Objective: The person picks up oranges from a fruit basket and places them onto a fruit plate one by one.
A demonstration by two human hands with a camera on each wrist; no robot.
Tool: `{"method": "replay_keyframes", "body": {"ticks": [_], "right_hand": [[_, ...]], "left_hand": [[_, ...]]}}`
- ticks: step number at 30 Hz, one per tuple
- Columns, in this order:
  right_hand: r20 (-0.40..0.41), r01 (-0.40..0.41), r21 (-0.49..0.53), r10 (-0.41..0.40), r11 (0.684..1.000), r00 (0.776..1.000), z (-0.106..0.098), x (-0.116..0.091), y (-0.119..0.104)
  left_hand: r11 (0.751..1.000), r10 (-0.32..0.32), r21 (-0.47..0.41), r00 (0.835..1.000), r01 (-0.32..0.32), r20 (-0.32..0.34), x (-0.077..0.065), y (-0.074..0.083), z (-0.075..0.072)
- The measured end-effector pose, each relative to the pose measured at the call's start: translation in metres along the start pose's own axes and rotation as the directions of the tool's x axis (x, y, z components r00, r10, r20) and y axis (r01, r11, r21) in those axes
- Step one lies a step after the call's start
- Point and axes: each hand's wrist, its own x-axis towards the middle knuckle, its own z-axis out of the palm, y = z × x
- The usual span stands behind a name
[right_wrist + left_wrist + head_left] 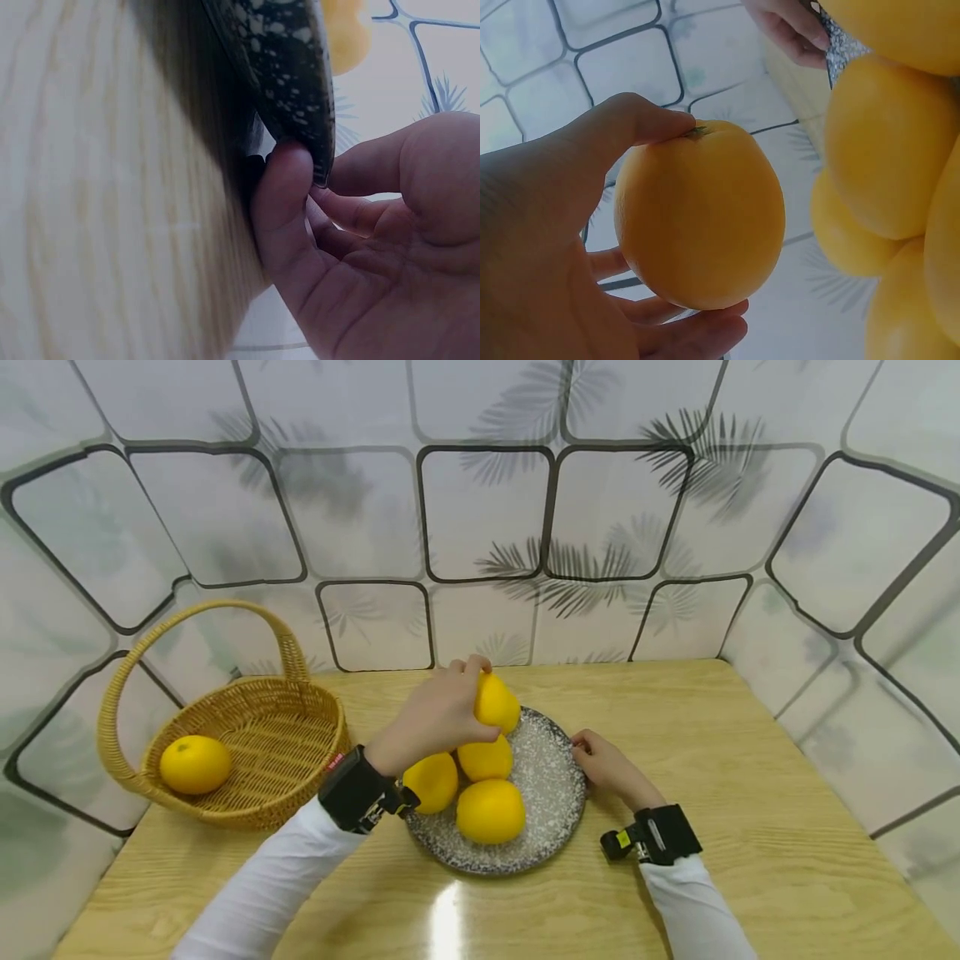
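Note:
A yellow-orange orange (498,703) is gripped by my left hand (438,708) above the far part of a speckled grey plate (551,785). In the left wrist view, the thumb lies by the stem end of the held orange (701,217), and fingers curl under its other end. Several more oranges (491,811) sit grouped on the plate's left half, just below the left hand. At the plate's right edge, my right hand (611,770) pinches the dark rim. The right wrist view has the speckled rim (292,82) between thumb and fingers.
To the left stands a woven basket (281,747) with a tall arched handle (112,718). One orange (195,765) lies inside it, against the left wall. The wooden table (750,827) meets a patterned backdrop (480,627) at the back and sides.

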Motion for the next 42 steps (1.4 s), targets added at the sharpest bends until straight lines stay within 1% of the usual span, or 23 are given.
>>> {"method": "replay_keyframes", "body": {"ticks": [5, 11, 17, 21, 29, 36, 42], "right_hand": [[-0.007, -0.005, -0.021, 0.005, 1.000, 1.000, -0.001, 0.000, -0.001], [-0.017, -0.019, -0.029, 0.019, 0.999, 1.000, 0.000, 0.002, 0.001], [-0.022, -0.014, -0.022, 0.013, 1.000, 1.000, 0.000, 0.002, 0.001], [-0.020, -0.011, -0.019, 0.011, 1.000, 1.000, -0.001, 0.002, 0.000], [-0.015, -0.010, 0.005, 0.010, 1.000, 1.000, -0.001, 0.002, 0.001], [-0.011, -0.005, 0.005, 0.005, 1.000, 1.000, 0.001, 0.003, 0.002], [-0.023, 0.015, -0.035, -0.015, 0.999, 1.000, 0.000, 0.003, 0.001]], "left_hand": [[0.999, 0.040, -0.013, 0.999, -0.040, 0.006, 0.005, 0.009, 0.007], [0.996, 0.086, 0.028, 0.996, -0.087, 0.015, 0.014, 0.021, 0.017], [0.993, 0.110, 0.037, 0.992, -0.112, 0.055, 0.020, 0.028, 0.026], [0.991, 0.125, 0.042, 0.989, -0.129, 0.081, 0.022, 0.030, 0.032], [0.984, 0.164, 0.045, 0.980, -0.170, 0.109, 0.028, 0.033, 0.047], [0.982, 0.158, 0.083, 0.978, -0.170, 0.135, 0.031, 0.027, 0.062], [0.984, 0.144, 0.084, 0.977, -0.158, 0.156, 0.033, 0.027, 0.068]]}}
